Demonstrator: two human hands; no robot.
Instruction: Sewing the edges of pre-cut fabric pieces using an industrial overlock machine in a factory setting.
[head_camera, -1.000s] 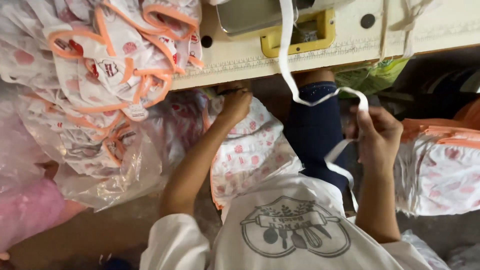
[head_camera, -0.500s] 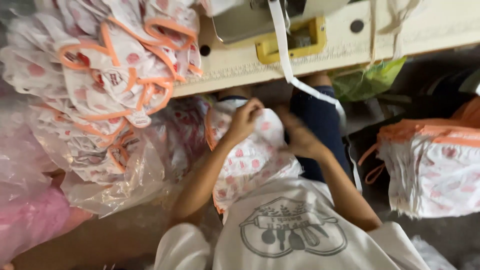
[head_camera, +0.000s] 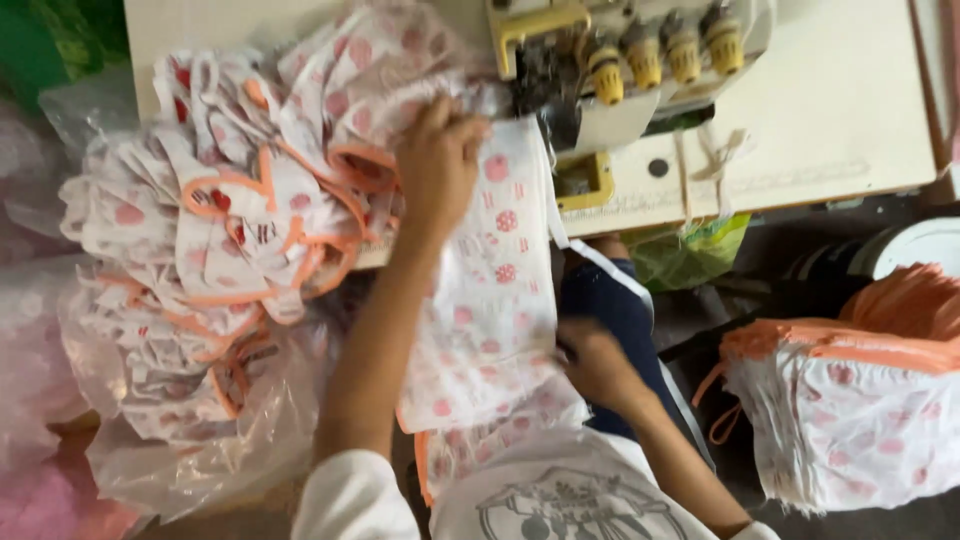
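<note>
I see my left hand (head_camera: 438, 160) with fingers grasping one dotted white fabric piece (head_camera: 490, 300) at the sewing machine (head_camera: 620, 60); my right hand (head_camera: 592, 362) pinches its lower edge. Two stacked piles flank it.

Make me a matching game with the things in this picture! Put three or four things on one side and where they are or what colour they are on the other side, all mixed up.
Things:
1. left hand
2. right hand
3. spotted fabric piece
4. sewing machine knobs

Descriptions:
A. yellow, in a row at the top
B. white with pink dots, hanging off the table edge
C. pressing cloth up by the machine
D. low down, at the cloth's bottom edge

Pairs: 1-C, 2-D, 3-B, 4-A
</note>
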